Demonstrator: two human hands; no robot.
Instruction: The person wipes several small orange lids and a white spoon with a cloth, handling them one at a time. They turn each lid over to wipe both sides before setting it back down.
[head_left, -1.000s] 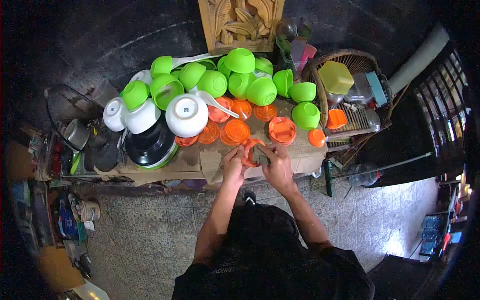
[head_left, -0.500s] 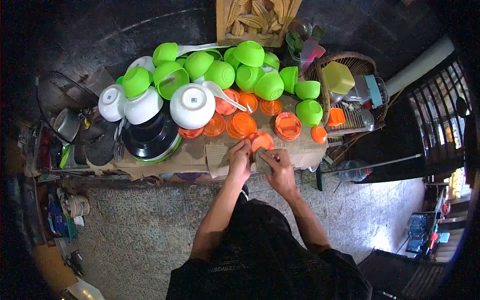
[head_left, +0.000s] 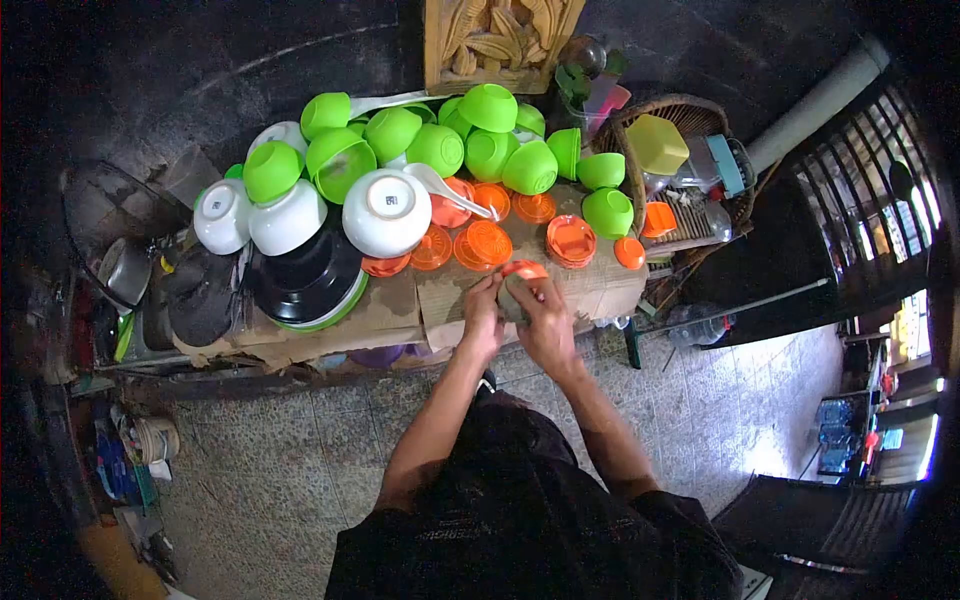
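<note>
Near the front edge of the cardboard-covered counter, my left hand [head_left: 482, 318] pinches the side of a small orange dish [head_left: 523, 268]. My right hand [head_left: 546, 325] is closed around a greyish cloth [head_left: 514, 300] and presses it against the same dish. Fingers cover much of the dish's near side. Just beyond lie upturned orange dishes [head_left: 483, 245] with a raised pattern, and to the right stands a stack of orange dishes [head_left: 571, 240]. Left of them sits an overturned white bowl [head_left: 388, 215], with a white spoon [head_left: 450, 190] beside it.
Green bowls [head_left: 435, 150] are heaped along the back. Black plates [head_left: 308, 275] support more white bowls [head_left: 288, 220] at the left. A wicker basket [head_left: 640, 185] with a yellow container [head_left: 657, 148] stands at the right. Cardboard [head_left: 445, 305] covers the counter.
The orange dish now tilts up more in my hands. My right hand has curled more tightly around the cloth and turned. The view has shifted slightly.
</note>
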